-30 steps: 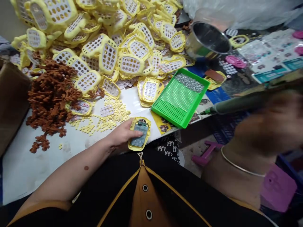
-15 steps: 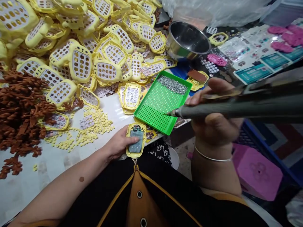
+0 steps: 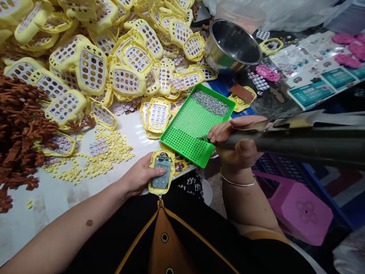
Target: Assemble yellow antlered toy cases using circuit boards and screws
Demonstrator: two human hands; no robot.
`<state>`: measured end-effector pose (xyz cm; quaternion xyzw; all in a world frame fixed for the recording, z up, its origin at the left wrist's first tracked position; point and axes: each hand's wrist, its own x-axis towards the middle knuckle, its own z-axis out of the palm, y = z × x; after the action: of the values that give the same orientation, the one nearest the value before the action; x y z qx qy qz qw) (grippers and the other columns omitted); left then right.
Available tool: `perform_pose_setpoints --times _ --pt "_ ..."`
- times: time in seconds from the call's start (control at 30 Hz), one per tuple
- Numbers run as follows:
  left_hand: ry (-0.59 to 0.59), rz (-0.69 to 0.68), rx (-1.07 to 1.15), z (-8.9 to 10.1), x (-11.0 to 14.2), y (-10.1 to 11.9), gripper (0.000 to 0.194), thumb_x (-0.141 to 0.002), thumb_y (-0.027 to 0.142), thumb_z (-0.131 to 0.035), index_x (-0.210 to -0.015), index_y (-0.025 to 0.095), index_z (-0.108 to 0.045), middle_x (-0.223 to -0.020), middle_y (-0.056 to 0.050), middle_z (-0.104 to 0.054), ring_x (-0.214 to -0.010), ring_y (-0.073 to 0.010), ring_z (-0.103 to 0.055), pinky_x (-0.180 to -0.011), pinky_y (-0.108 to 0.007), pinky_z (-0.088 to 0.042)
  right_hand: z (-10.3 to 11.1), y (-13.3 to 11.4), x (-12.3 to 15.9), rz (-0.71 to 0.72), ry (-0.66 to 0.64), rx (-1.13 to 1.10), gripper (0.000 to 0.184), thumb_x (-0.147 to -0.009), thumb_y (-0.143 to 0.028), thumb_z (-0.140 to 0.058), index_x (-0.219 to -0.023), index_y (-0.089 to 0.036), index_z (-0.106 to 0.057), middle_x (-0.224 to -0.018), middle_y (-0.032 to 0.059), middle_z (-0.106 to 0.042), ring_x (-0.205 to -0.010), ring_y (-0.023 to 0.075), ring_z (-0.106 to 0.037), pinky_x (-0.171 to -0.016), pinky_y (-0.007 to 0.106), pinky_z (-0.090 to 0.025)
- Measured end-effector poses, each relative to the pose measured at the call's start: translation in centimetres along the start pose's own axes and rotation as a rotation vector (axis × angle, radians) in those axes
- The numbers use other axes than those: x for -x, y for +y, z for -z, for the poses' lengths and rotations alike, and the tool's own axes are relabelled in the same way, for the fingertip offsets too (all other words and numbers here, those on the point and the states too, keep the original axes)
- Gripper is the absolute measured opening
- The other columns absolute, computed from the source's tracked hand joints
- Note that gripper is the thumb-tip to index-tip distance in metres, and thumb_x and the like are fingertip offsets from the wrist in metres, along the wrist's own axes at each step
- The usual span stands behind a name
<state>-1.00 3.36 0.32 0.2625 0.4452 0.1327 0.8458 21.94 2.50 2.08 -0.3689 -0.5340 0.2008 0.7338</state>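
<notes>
My left hand is closed round a yellow toy phone shell, its thumb pressed on the dark circuit board inside. My right hand grips a dark electric screwdriver held nearly level. The screwdriver's tip points at the green perforated tray, over its holed lower part; whether it touches cannot be told. A heap of small silver screws lies at the tray's far end. Just behind the left hand, a small stack of yellow shells with white keypads rests on the table.
Yellow shells pile high at the back left, beside brown rubbery parts. Small yellow pieces are scattered before them. A steel bowl stands behind the tray. Printed sheets lie at the right, above a pink stool.
My right hand has moved left and slightly down with the screwdriver, bringing its tip lower over the tray. The left hand keeps its hold on the shell. The view has shifted slightly.
</notes>
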Motion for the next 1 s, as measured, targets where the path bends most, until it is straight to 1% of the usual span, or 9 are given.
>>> perform_pose_setpoints --times 0.1,0.37,0.5,0.6,0.67,0.73,0.8,0.87,1.0 --pt "0.005 0.014 -0.009 0.1 -0.1 0.0 0.049 -0.061 0.020 -0.084 -0.100 0.017 -0.057 -0.087 -0.006 -0.072 -0.071 -0.0186 -0.069 -0.066 -0.032 -0.057 -0.2 0.4 -0.2 0.023 0.003 -0.031 0.022 -0.083 -0.044 -0.063 -0.094 -0.026 -0.062 -0.056 -0.0065 -0.048 -0.043 0.0110 -0.047 -0.043 0.026 -0.044" --pt "0.002 0.024 -0.013 0.3 -0.1 0.0 0.048 -0.061 0.020 -0.085 -0.099 0.017 -0.057 -0.087 -0.005 -0.071 -0.070 -0.0183 -0.068 -0.065 -0.032 -0.057 0.0 0.9 -0.1 -0.024 -0.042 -0.019 0.021 -0.082 -0.045 -0.063 -0.098 -0.030 -0.063 -0.055 -0.0060 -0.047 -0.042 0.0128 -0.046 -0.041 0.029 -0.041" --pt "0.003 0.020 -0.018 0.2 -0.1 0.1 0.047 -0.061 0.021 -0.084 -0.099 0.017 -0.057 -0.086 -0.005 -0.071 -0.071 -0.0188 -0.068 -0.065 -0.031 -0.056 0.3 1.0 0.2 -0.063 -0.082 0.126 0.023 -0.083 -0.054 -0.058 -0.097 -0.036 -0.059 -0.054 -0.0056 -0.044 -0.041 0.0154 -0.044 -0.043 0.033 -0.041" --pt "0.004 0.015 -0.009 0.1 -0.1 0.1 0.046 -0.061 0.020 -0.084 -0.098 0.017 -0.057 -0.086 -0.006 -0.071 -0.071 -0.0189 -0.068 -0.066 -0.032 -0.056 -0.3 -0.1 0.3 -0.042 -0.036 0.140 0.022 -0.082 -0.054 -0.059 -0.096 -0.037 -0.060 -0.054 -0.0058 -0.044 -0.041 0.0158 -0.044 -0.042 0.033 -0.043" --pt "0.001 0.012 0.006 -0.1 -0.1 0.1 0.047 -0.060 0.018 -0.084 -0.098 0.017 -0.057 -0.088 -0.006 -0.071 -0.072 -0.0194 -0.068 -0.068 -0.033 -0.056 -1.1 -1.6 0.3 -0.014 0.046 0.092 0.023 -0.081 -0.053 -0.060 -0.095 -0.035 -0.063 -0.054 -0.0056 -0.045 -0.041 0.0155 -0.045 -0.041 0.033 -0.044" --pt "-0.001 0.011 0.020 -0.2 -0.1 0.0 0.049 -0.059 0.017 -0.084 -0.100 0.016 -0.057 -0.090 -0.007 -0.071 -0.075 -0.0202 -0.069 -0.071 -0.034 -0.055 -2.2 -3.2 0.4 -0.039 0.076 0.033 0.024 -0.081 -0.053 -0.061 -0.094 -0.032 -0.065 -0.053 -0.0051 -0.046 -0.040 0.0154 -0.045 -0.041 0.034 -0.046" --pt "-0.008 0.008 0.033 -0.3 -0.1 -0.2 0.050 -0.059 0.017 -0.084 -0.101 0.016 -0.057 -0.091 -0.007 -0.071 -0.077 -0.0208 -0.068 -0.072 -0.036 -0.054 -3.3 -4.4 0.6 -0.071 0.007 -0.068 0.025 -0.083 -0.051 -0.062 -0.095 -0.029 -0.067 -0.052 -0.0048 -0.048 -0.039 0.0152 -0.048 -0.041 0.034 -0.048" --pt "-0.015 -0.014 0.041 -0.4 -0.1 -0.3 0.049 -0.059 0.017 -0.083 -0.100 0.016 -0.057 -0.089 -0.006 -0.070 -0.076 -0.0200 -0.067 -0.073 -0.035 -0.053 -4.2 -4.9 0.9 -0.092 -0.103 -0.187 0.027 -0.083 -0.048 -0.063 -0.099 -0.026 -0.068 -0.053 -0.0042 -0.052 -0.041 0.0153 -0.052 -0.041 0.034 -0.049" --pt "-0.012 -0.078 0.024 -0.5 -0.1 -0.4 0.041 -0.059 0.016 -0.081 -0.093 0.016 -0.059 -0.081 -0.002 -0.067 -0.070 -0.0155 -0.062 -0.071 -0.031 -0.049 -5.6 -4.1 1.9 -0.106 -0.226 -0.291 0.032 -0.083 -0.048 -0.062 -0.107 -0.026 -0.065 -0.058 -0.0028 -0.055 -0.046 0.0157 -0.055 -0.044 0.033 -0.050"
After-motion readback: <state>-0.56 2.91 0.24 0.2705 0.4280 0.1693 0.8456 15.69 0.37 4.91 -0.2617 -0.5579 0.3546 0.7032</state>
